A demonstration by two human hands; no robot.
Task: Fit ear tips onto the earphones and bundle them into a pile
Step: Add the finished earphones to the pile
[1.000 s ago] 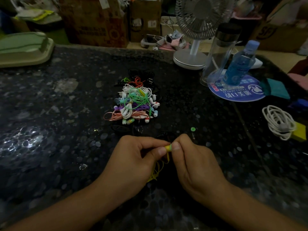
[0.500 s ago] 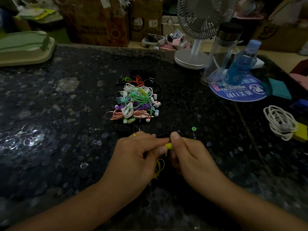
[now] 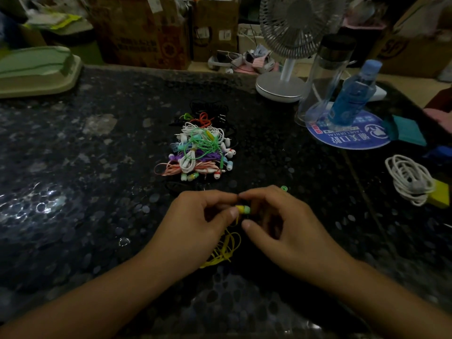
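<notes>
A yellow earphone (image 3: 241, 209), green ear tip (image 3: 247, 210) at its right end, is being pinched between thumb and curled forefinger of the left hand (image 3: 195, 228) near the table's (image 3: 73, 216) front edge. Its yellow cord (image 3: 223, 250) is being trailed below the palm. The right hand (image 3: 281, 226) is being held loosely curled beside the tip; contact cannot be told. A loose green ear tip (image 3: 283, 188) is lying just beyond. The bundled pile (image 3: 199, 150) is lying mid-table.

Earphone pile (image 3: 199, 149) just beyond hands (image 3: 195, 223)
</notes>
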